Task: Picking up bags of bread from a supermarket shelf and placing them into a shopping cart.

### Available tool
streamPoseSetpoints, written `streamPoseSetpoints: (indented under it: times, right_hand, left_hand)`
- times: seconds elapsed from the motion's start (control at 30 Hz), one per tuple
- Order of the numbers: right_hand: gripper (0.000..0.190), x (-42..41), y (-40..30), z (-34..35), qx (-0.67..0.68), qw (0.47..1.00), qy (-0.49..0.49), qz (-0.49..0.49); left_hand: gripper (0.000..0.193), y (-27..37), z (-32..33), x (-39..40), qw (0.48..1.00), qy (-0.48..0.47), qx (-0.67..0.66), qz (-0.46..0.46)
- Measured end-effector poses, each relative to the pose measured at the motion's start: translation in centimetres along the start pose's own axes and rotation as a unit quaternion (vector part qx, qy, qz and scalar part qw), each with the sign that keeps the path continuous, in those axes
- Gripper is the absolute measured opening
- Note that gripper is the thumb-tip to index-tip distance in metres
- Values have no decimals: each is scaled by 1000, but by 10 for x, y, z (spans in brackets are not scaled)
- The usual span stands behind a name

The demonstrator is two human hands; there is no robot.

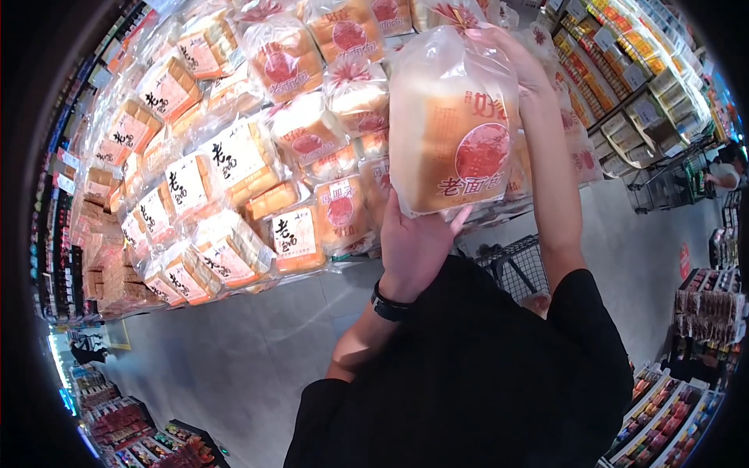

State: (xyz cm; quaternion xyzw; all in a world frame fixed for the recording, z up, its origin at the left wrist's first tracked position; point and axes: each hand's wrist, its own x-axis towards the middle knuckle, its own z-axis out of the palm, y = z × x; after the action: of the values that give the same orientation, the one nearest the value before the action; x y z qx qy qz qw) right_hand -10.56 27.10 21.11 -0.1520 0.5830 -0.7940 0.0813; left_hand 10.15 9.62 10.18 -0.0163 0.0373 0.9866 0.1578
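Note:
A bagged bread loaf (447, 140) in clear plastic with red printing is held up in front of me, above the front part of a bread display. My left hand (414, 243) supports it from below, thumb and fingers against its lower edge. At the top, my right hand (509, 58) pinches the gathered neck of the bag. Behind the loaf lie piled bread packages: some in bags with red print (292, 61), others in wrappers with white and orange labels (237, 155). The loaf hides part of the pile.
A shopping cart (518, 266) stands close on my right, partly hidden by my body. Farther right, another cart (661, 184) is beside a person (725, 175). Shelves of packaged goods (620, 70) rise at upper right. Grey floor (246, 351) runs below the display.

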Motion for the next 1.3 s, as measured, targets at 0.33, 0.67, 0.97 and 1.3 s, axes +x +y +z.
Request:
streamPoseSetpoints:
  times: [0.33, 0.67, 0.97, 1.3]
  right_hand:
    - [34, 110, 20, -89, 109, 992, -42, 47]
    - [33, 195, -94, -51, 22, 949, -251, -189]
    - [35, 267, -80, -73, -68, 967, -191, -157]
    - [47, 308, -55, -64, -129, 961, -223, -100]
  left_hand:
    - [56, -11, 12, 69, 999, 31, 9, 31]
    - [63, -9, 25, 109, 994, -6, 51, 100]
    - [56, -22, -22, 91, 997, 8, 52, 62]
    - [51, -27, -31, 95, 996, 59, 34, 63]
